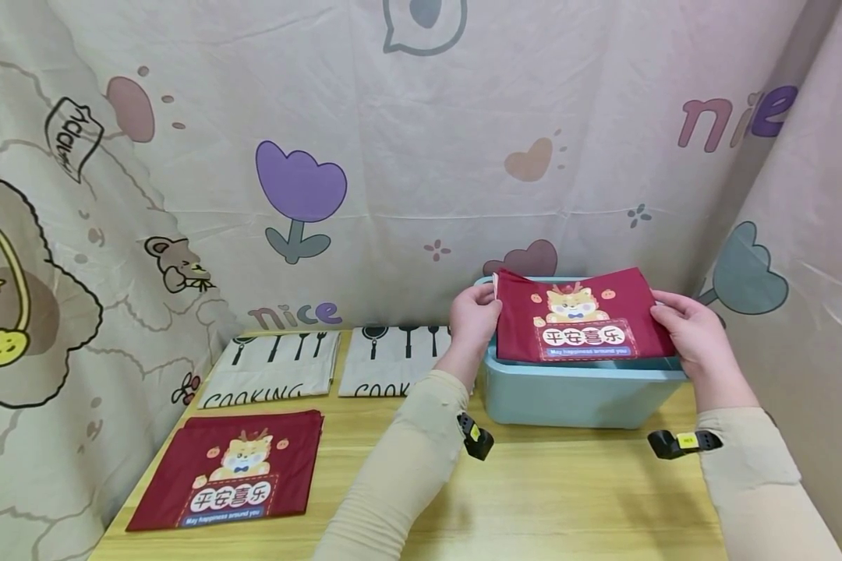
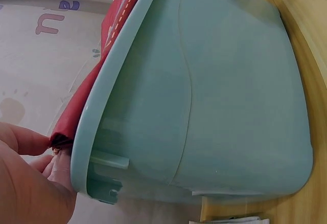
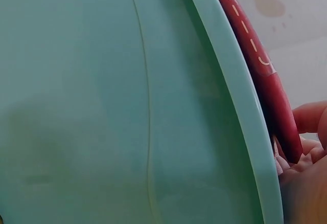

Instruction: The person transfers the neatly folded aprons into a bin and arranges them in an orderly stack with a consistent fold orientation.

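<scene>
A folded dark-red cloth [image 1: 519, 319] with a cartoon animal and lettering lies level over the mouth of a light-blue plastic bin [image 1: 568, 397]. My left hand [image 1: 475, 315] pinches the cloth's left edge, thumb on top and fingers beneath. At the opposite edge my right hand [image 1: 695, 335] grips it the same way. In the left wrist view, the left hand [image 2: 30, 178] holds the cloth's folded corner right at the bin's rim. The right wrist view shows the right hand [image 3: 311, 152] pinching the other end beside the rim. Most of the bin's inside is hidden under the cloth.
Another red folded cloth [image 1: 168, 483] with the same print lies at the table's front left. Behind it are two white folded cloths, one at left [image 1: 288, 374] and one nearer the bin [image 1: 386, 366], printed with utensils. A patterned curtain [image 1: 407, 156] hangs behind the wooden table [image 1: 568, 499].
</scene>
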`<state>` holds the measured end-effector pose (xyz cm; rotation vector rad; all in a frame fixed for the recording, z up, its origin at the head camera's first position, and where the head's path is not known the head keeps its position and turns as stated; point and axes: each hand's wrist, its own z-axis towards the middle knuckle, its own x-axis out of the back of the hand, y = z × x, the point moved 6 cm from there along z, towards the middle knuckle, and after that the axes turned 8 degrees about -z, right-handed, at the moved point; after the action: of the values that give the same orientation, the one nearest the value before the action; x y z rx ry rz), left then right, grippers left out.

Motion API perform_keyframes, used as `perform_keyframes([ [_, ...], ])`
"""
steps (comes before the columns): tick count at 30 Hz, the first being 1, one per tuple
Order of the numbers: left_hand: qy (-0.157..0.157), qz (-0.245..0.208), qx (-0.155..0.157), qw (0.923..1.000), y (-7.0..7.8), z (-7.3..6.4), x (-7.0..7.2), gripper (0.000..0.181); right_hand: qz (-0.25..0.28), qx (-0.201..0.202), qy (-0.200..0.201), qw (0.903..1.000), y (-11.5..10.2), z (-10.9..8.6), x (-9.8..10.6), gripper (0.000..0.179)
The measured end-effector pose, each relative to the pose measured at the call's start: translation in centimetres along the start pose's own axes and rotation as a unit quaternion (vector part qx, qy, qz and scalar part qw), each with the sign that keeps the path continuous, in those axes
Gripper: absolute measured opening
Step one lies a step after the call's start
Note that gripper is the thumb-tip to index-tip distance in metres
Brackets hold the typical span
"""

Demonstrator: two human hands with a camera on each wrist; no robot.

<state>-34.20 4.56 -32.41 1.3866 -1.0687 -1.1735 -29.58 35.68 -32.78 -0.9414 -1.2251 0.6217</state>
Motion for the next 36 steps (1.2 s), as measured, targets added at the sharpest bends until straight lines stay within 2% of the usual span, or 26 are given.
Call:
perform_keyframes([
  [3, -0.019, 0.048, 0.0, 0.9987, 0.1, -0.1, -0.2, 0.035, -0.018, 0.002, 0.006, 0.9998, -0.1, 0.0, 0.1, 0.069],
  [5, -0.045, 0.099, -0.011, 0.994, 0.3, -0.3, -0.4, 0.038, -0.054, 0.013, 0.014, 0.9984, -0.4, -0.1, 0.3, 0.068],
  [8, -0.084, 0.186, -0.055, 0.9774, 1.1, -0.8, -0.9, 0.042, -0.133, 0.046, 0.041, 0.9893, -1.3, -0.4, 0.6, 0.063],
  [10, -0.097, 0.216, -0.089, 0.9674, 1.7, -1.2, -1.0, 0.042, -0.178, 0.073, 0.06, 0.9795, -2.1, -0.7, 0.7, 0.059],
  [13, -0.1, 0.237, -0.124, 0.9584, 2.3, -1.7, -1.0, 0.04, -0.208, 0.109, 0.078, 0.9688, -3.3, -1.2, 0.5, 0.053],
  [18, -0.11, 0.25, -0.157, 0.9492, 2.7, -2.5, -0.8, 0.039, -0.222, 0.165, 0.084, 0.9574, -4.5, -2.2, -0.1, 0.048],
  [22, -0.119, 0.267, -0.199, 0.9354, 3.0, -3.4, -0.6, 0.039, -0.243, 0.212, 0.095, 0.9418, -4.9, -2.9, -0.6, 0.045],
  [25, -0.124, 0.287, -0.239, 0.9193, 3.3, -4.0, -0.4, 0.04, -0.257, 0.247, 0.109, 0.9279, -5.3, -3.2, -1.0, 0.044],
  [29, -0.121, 0.322, -0.289, 0.8933, 3.6, -4.7, -0.2, 0.042, -0.258, 0.289, 0.126, 0.9133, -5.8, -3.9, -1.5, 0.045],
  [36, -0.082, 0.393, -0.371, 0.8374, 3.7, -6.0, 0.4, 0.044, -0.25, 0.35, 0.143, 0.8914, -7.0, -5.7, -2.5, 0.047],
])
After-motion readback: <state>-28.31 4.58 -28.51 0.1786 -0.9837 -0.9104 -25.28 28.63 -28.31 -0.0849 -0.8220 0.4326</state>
